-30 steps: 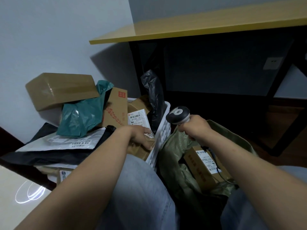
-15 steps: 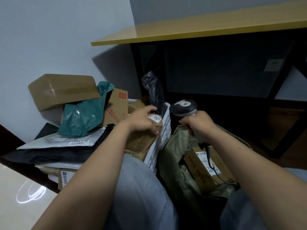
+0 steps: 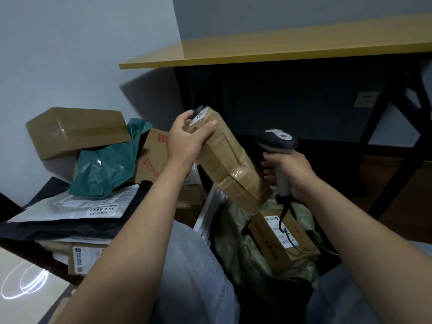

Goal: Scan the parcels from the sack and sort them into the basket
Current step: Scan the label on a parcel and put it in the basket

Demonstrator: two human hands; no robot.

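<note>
My left hand (image 3: 187,139) grips the upper end of a long taped cardboard parcel (image 3: 230,160), held tilted in the air above the white basket (image 3: 209,211) and the sack. A white label shows at the parcel's top end by my fingers. My right hand (image 3: 291,170) grips the handle of a grey barcode scanner (image 3: 277,141), just right of the parcel, its head facing away from me. Below lies the olive-green sack (image 3: 236,249), open, with a labelled brown box (image 3: 278,239) inside. The scanner cable hangs down over that box.
Parcels pile up at left: a brown box (image 3: 77,132), a green plastic bag (image 3: 107,169), a carton with red print (image 3: 153,157), grey and black mailers (image 3: 77,206). A yellow-topped table (image 3: 280,50) on black legs stands ahead. My knees fill the foreground.
My left hand has lifted the long cardboard parcel up out of the basket and swung it right, toward the scanner. My right hand has raised the scanner slightly.
</note>
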